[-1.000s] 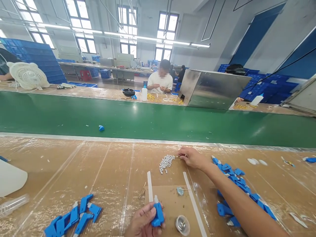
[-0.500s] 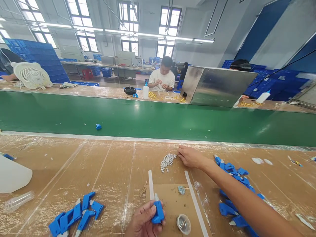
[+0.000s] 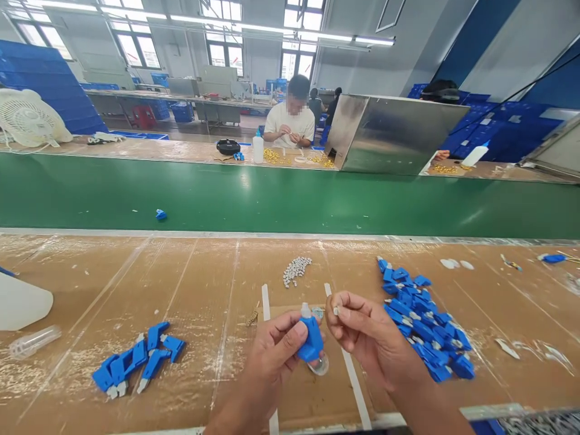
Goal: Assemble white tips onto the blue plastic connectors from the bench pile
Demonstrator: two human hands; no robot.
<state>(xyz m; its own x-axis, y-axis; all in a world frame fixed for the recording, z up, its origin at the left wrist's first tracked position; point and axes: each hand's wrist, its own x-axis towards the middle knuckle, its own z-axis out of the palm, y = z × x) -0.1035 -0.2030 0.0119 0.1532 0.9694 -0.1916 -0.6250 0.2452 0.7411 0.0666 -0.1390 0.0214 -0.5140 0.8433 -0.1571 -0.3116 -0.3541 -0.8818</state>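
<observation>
My left hand [image 3: 283, 344] is closed around a blue plastic piece [image 3: 312, 339] with a pale grey tip pointing up. Close to its right, my right hand [image 3: 362, 326] pinches a small grey-white bit [image 3: 336, 311] between thumb and fingertips; the two hands are apart. Beyond them lies a small pile of similar grey bits [image 3: 296, 270] on the brown tabletop. A clear round dish [image 3: 319, 365] shows partly below the blue piece, the rest hidden by my left hand. Many like blue pieces are heaped at right [image 3: 421, 320], with several more at left [image 3: 138, 359].
White strips [image 3: 353, 380] run along the cardboard in front of me. A clear tube [image 3: 35, 342] and a white container [image 3: 22, 302] are at left. Across the green belt [image 3: 272, 199], a person [image 3: 290, 118] sits working beside a metal panel [image 3: 399, 133].
My right hand has come back from the grey pile with a small bit in its fingers. The left hand has lifted the blue piece slightly toward it. The view has tilted down.
</observation>
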